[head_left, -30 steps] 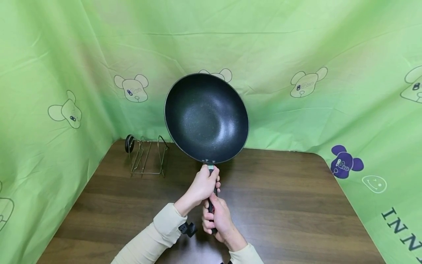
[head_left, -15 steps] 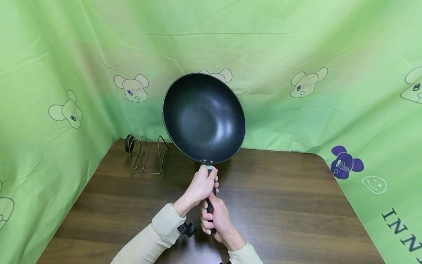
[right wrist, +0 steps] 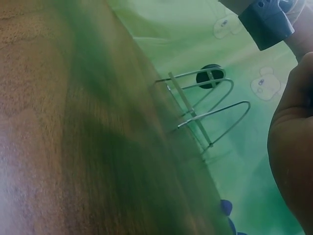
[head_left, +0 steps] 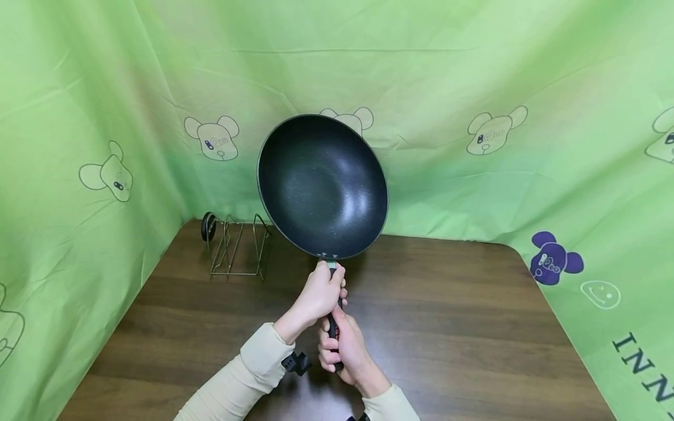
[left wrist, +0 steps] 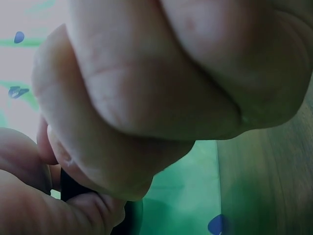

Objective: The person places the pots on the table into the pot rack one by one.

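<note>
**Wok held aloft by its handle: risks of tipping and collision**

At left of centre, a wire rack (head_left: 238,245) stands on the table (head_left: 474,327). At centre frame, the wok (head_left: 322,186) is raised, bowl tilted toward the camera. The handle (head_left: 333,324) is gripped by the left hand (head_left: 318,293) above and the right hand (head_left: 343,349) below. A slackened grip would likely let the heavy bowl drop forward; a leftward swing could strike the rack.

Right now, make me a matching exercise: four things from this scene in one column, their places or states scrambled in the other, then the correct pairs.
Things:
1. wok
2. wire rack
3. left hand
4. right hand

Places or states:
A. grips the lower end of the handle
B. stands at the table's far left corner
C. held up, tilted, black inside showing
D. grips the handle just below the pan

Pairs: 1-C, 2-B, 3-D, 4-A
</note>
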`<action>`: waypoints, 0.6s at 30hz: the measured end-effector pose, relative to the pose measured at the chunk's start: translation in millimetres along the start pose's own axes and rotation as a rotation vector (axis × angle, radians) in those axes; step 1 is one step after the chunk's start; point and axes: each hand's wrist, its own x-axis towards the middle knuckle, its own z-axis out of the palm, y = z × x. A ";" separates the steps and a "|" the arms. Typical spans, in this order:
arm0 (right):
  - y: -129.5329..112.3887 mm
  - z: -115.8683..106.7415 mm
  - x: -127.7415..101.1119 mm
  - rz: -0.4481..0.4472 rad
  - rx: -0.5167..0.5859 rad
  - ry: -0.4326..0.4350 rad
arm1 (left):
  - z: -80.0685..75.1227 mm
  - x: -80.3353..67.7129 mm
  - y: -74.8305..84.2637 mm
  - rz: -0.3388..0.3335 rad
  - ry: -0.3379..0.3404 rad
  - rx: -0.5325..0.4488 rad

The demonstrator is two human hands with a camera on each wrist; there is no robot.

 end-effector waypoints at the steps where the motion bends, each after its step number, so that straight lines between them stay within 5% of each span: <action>1: 0.1 0.3 0.4 0.004 0.002 0.001 | -0.7 0.0 0.0 -0.001 0.003 0.005; 18: 4.4 -2.9 5.1 -0.013 0.041 -0.114 | -5.4 -1.5 -0.3 -0.009 0.035 0.016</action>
